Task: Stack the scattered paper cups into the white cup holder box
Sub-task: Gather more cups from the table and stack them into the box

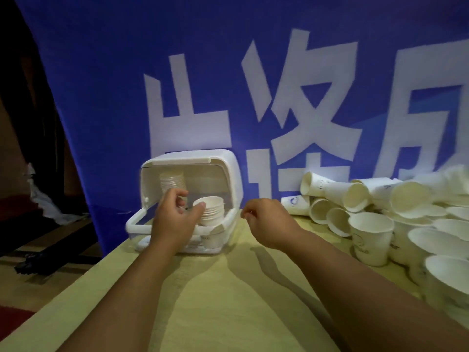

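At a pale table a person reaches both bare arms forward. The white box stands at 11 o'clock from the person, near the table's far left corner, with its lid tipped up and back. Inside, a stack of paper cups stands mouth-up at the right. A taller back stack stands at 11 o'clock from it, against the rear wall.

The left hand hangs over the box's front rim. Its fingers are loosely curled and a little apart, and its thumb has its tip against the top rim of the stack. No cup shows between thumb and fingers.

The right hand hovers just beside the box at its 3 o'clock. Its fingers curl loosely inward and it holds nothing that shows.

The pile of loose cups fills the table at 2 o'clock from the person. Some cups are upright and many lie on their sides, several bearing a blue print.

A blue banner with large white characters hangs behind the table, and a dark floor lies at 9 o'clock.
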The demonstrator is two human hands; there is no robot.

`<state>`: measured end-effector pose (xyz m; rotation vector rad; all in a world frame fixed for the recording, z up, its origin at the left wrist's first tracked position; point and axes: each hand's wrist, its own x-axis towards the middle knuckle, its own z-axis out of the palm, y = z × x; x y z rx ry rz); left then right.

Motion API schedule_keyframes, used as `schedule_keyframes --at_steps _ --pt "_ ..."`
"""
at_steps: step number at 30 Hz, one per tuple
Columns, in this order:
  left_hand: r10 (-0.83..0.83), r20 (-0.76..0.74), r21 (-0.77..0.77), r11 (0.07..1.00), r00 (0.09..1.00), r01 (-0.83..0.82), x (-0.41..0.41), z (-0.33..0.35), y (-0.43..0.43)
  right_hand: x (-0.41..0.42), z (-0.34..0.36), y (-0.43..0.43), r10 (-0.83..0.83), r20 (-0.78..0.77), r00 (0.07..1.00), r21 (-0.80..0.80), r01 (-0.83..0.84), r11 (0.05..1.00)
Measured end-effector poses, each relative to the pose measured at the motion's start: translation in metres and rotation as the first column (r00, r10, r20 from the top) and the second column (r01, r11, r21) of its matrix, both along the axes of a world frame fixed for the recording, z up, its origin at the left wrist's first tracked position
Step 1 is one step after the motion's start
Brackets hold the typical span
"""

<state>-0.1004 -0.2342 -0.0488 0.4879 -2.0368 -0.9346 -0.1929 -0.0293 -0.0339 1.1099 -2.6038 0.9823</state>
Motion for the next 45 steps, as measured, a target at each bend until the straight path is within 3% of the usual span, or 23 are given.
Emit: schedule_keyframes --at_steps 3,8,12,16,19,24,29,35,41,45 --pt "0.053 -0.054 -0.208 0.976 0.997 -0.064 -0.003 0.008 0.023 0.003 -0.003 0.039 -0.080 -0.022 0.997 0.048 0.081 0.996" --pt "-0.055 -0.046 -0.370 0.929 0.997 0.034 -0.016 0.009 0.087 0.013 -0.005 0.110 -0.257 -0.073 0.964 0.063 0.262 0.963" --pt "-0.232 0.075 -0.339 0.909 0.970 0.243 -0.036 0.004 0.137 0.032 -0.013 0.143 -0.368 -0.004 0.930 0.023 0.368 0.929" --pt "-0.290 0.365 -0.344 0.841 0.885 0.417 -0.067 0.003 0.188 0.036 -0.019 0.155 -0.404 0.084 0.911 0.137 0.391 0.910" --pt "-0.222 0.537 -0.421 0.766 0.814 0.486 -0.093 0.006 0.213 0.029 -0.019 0.159 -0.408 0.064 0.911 0.222 0.386 0.896" --pt "-0.082 0.629 -0.561 0.640 0.773 0.524 -0.136 0.022 0.228 0.025 -0.021 0.165 -0.408 -0.091 0.909 0.268 0.416 0.869" --pt "0.028 0.674 -0.627 0.549 0.738 0.552 -0.160 0.031 0.235 0.020 -0.024 0.163 -0.435 -0.143 0.889 0.219 0.457 0.862" --pt "0.119 0.588 -0.707 0.557 0.800 0.436 -0.154 0.035 0.236 0.017 -0.025 0.163 -0.455 -0.065 0.888 0.140 0.460 0.877" --pt "0.034 0.390 -0.567 0.797 0.920 0.211 -0.110 0.040 0.208 0.019 -0.023 0.163 -0.424 -0.024 0.906 0.017 0.424 0.905" --pt "0.001 0.358 -0.461 0.870 0.934 0.175 -0.069 0.043 0.180 0.017 -0.030 0.156 -0.433 -0.005 0.902 -0.132 0.428 0.894"
